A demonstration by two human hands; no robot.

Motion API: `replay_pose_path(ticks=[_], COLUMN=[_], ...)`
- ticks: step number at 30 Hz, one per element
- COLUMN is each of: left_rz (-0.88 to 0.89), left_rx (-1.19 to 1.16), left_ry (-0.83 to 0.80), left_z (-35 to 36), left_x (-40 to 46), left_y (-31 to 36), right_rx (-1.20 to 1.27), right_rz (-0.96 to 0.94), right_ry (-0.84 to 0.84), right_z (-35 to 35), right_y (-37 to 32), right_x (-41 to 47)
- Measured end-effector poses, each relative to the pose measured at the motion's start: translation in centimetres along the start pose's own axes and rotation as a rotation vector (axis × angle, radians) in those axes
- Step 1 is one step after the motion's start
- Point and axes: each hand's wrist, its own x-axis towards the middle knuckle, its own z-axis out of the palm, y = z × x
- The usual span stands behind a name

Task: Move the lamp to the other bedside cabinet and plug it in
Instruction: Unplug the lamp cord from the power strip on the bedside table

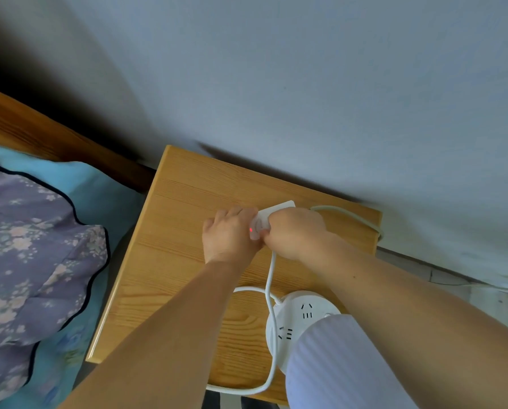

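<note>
**Head view: the plug goes in, the lamp is already on the cabinet**

Head camera looks down on a wooden bedside cabinet [187, 261] set against a pale wall [305, 84], with the bed and a flowered pillow [31, 255] off to the left. We see both hands meeting over a white power strip [276, 209] that lies on the cabinet top. Our left hand [229, 234] curls round the strip's near end and steadies it; a small red light [250, 229] glows there. Our right hand [295, 231] is closed over the strip's middle, fingers clenched. A white cord [272, 290] leaves from under that hand, so we judge it is gripping the plug, though the plug itself is hidden.

The cord runs down to a round white lamp base [303, 317] with socket slots on its top, standing on the cabinet's near right part; the striped shade [344, 367] covers much of it. A grey cable [353, 215] leads from the strip over the cabinet's far right edge.

So the move looks done: the lamp stands on a cabinet. What remains is seating the plug. Whether it is fully home we cannot tell, since the hands cover the joint.
</note>
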Motion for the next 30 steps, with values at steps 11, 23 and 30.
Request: replay_pose_path(ticks=[11, 23, 30], left_rz=[-0.016, -0.029, -0.095], left_rx=[0.144, 0.055, -0.069], left_ry=[-0.028, -0.043, -0.169], left_z=[0.3, 0.7, -0.5], left_x=[0.5, 0.5, -1.1], left_y=[-0.1, -0.4, -0.6], right_rx=[0.079, 0.254, 0.41], right_rz=[-0.114, -0.149, -0.184], right_ry=[0.214, 0.266, 0.28], right_z=[1.5, 2.4, 2.9], right_y=[1.1, 4.8, 4.2], right_x=[0.2, -2.6, -3.8])
